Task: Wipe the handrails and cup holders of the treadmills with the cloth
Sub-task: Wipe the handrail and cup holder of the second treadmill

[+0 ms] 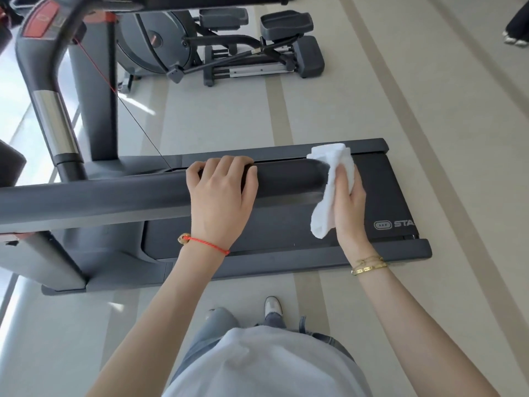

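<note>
A dark grey treadmill handrail (100, 196) runs from the left edge to the middle of the view, ending in a rounded tip. My left hand (223, 196) rests on top of it, fingers curled over its far side. At the rail's right end my right hand (350, 202) grips a white cloth (329, 190) and holds it against the tip. The cloth's loose end hangs below my palm. The treadmill belt (380, 190) lies underneath. No cup holder shows in this view.
The treadmill's upright post (54, 116) and red-marked console (43, 21) rise at the left, with a thin red safety cord (97, 67). An elliptical trainer (229, 44) stands beyond. Someone's shoes (515, 38) show at top right. My own foot (273, 306) is near the treadmill's side.
</note>
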{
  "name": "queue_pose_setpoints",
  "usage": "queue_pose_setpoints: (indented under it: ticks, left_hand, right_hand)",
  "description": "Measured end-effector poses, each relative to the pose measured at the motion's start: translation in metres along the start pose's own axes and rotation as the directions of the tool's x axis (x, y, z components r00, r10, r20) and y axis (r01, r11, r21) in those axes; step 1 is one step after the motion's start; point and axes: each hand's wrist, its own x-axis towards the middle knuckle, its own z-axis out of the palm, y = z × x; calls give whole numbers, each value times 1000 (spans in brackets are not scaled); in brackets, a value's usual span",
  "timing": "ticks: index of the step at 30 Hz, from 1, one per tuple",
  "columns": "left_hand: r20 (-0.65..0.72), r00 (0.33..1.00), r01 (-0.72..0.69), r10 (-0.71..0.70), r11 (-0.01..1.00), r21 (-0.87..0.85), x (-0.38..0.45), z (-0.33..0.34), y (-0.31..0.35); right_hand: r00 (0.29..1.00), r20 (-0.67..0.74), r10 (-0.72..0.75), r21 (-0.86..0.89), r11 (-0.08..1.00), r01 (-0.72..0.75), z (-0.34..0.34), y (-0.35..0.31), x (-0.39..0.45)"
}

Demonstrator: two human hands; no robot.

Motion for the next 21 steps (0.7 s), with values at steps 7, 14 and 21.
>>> queue_pose_setpoints:
  ticks: [7,14,21]
  left_hand:
    - [-24,1000,-14,15,1000,24,-1,3,-2]
    - [29,998,-60,60,998,-19,-2,-1,-8]
    - [51,998,31,-29,999,-35,-5,-12,-25]
  right_hand:
    - [928,357,-109,-428,863,267,6,-44,26]
    - [731,472,-493,-608,418,675,16,-35,-1]
    - [700,627,-341,-611,342,714,31,-55,13]
